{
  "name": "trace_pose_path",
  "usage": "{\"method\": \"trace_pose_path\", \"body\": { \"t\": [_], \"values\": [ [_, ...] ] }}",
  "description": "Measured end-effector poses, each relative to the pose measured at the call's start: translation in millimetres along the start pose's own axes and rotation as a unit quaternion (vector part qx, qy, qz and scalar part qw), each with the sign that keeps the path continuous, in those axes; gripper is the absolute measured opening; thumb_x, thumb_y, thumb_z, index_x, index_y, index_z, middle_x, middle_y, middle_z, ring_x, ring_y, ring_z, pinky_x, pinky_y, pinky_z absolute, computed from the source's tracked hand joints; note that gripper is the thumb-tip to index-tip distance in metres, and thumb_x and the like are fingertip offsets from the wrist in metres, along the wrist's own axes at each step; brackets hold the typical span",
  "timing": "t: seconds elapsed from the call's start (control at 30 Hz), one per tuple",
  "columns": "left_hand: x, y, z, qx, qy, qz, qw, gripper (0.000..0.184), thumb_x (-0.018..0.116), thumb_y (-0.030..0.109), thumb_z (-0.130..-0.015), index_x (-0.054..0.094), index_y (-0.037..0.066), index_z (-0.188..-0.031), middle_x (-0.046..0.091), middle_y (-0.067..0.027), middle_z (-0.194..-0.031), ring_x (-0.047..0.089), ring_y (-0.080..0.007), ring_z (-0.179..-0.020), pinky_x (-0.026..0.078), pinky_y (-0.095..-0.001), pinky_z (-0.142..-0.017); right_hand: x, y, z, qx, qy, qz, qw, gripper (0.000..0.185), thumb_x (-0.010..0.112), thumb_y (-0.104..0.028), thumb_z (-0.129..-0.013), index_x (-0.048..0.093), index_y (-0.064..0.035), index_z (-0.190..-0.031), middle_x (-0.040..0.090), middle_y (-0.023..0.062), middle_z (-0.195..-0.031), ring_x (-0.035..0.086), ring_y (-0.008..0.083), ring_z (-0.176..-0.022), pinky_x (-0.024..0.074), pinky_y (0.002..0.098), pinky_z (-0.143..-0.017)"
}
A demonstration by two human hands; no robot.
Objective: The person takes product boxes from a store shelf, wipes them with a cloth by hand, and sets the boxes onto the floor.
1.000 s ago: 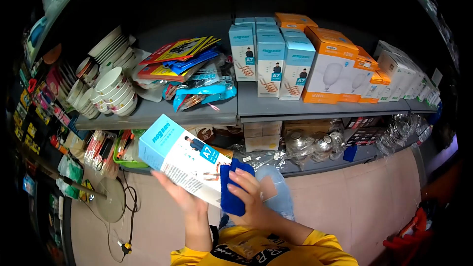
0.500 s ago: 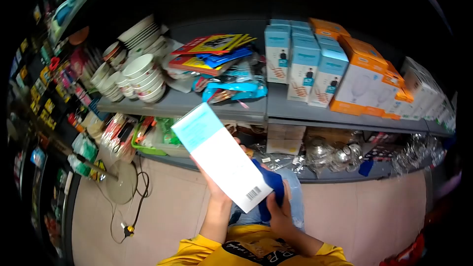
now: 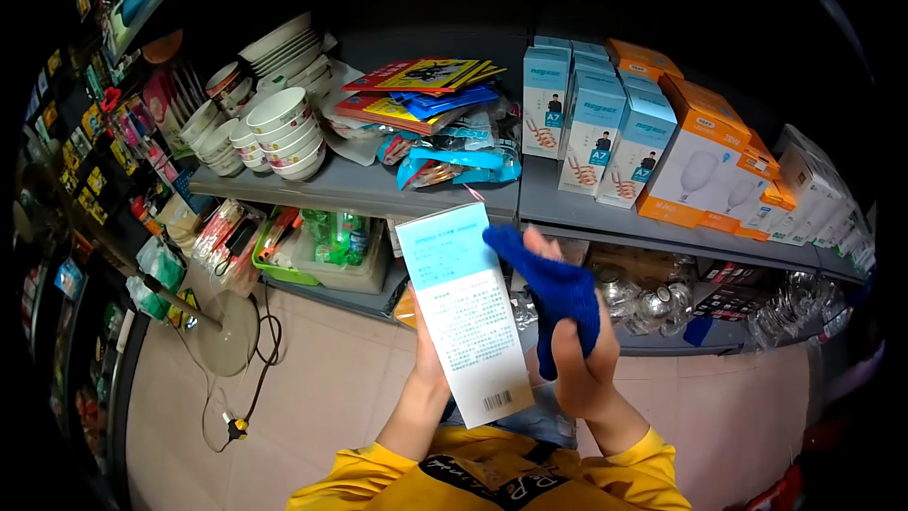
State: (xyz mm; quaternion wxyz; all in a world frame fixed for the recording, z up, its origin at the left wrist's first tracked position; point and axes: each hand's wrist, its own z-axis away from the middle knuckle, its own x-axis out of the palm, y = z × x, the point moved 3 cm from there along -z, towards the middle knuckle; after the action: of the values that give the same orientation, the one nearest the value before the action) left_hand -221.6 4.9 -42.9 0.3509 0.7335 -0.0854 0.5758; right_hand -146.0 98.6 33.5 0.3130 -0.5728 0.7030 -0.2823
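Fingers of the right hand (image 3: 586, 369) are curled around a blue cloth (image 3: 566, 298), its tip at the upper right edge of a blue-and-white box (image 3: 463, 322). The left hand (image 3: 428, 348) is clamped on that box, its fingers mostly hidden behind it. The box is held up, slightly tilted, before a grey shelf (image 3: 359, 180) bearing stacked bowls (image 3: 284, 132), booklets (image 3: 421, 77), similar light-blue boxes (image 3: 593, 128) and orange bulb boxes (image 3: 698, 166).

Blue-and-white cartons (image 3: 590, 137) on the shelf (image 3: 542, 191) bear the brand "nsg" and marking "A7"; fine print on the held carton (image 3: 465, 326) is illegible.
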Motion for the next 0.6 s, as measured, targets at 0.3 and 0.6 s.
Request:
{"method": "trace_pose_path", "body": {
  "t": [0.3,0.6],
  "values": [
    [-5.0,-2.1,4.1,0.019,-0.144,0.027,0.989,0.074,0.019,0.064,-0.080,0.024,0.011,-0.131,0.033,-0.0105,-0.129,0.036,-0.0240,-0.117,0.032,-0.0383,-0.097,16.4,-7.9,-29.6,-0.103,-0.058,0.152,0.981,0.051,0.050,-0.001,-0.073,0.038,-0.0019,-0.122,0.040,0.0144,-0.126,0.034,0.0274,-0.120,0.0134,0.0492,-0.101],
    [-21.4,-5.2,12.1,-0.028,-0.035,-0.007,0.999,0.065,0.023,0.057,-0.085,0.027,0.010,-0.129,0.035,-0.0110,-0.128,0.037,-0.0244,-0.117,0.032,-0.0386,-0.097,22.6,-11.5,-16.6,-0.129,-0.193,0.289,0.929,0.053,0.061,-0.011,-0.068,0.044,-0.0059,-0.118,0.045,0.0083,-0.123,0.039,0.0191,-0.118,0.0145,0.0468,-0.101]
  ]
}}
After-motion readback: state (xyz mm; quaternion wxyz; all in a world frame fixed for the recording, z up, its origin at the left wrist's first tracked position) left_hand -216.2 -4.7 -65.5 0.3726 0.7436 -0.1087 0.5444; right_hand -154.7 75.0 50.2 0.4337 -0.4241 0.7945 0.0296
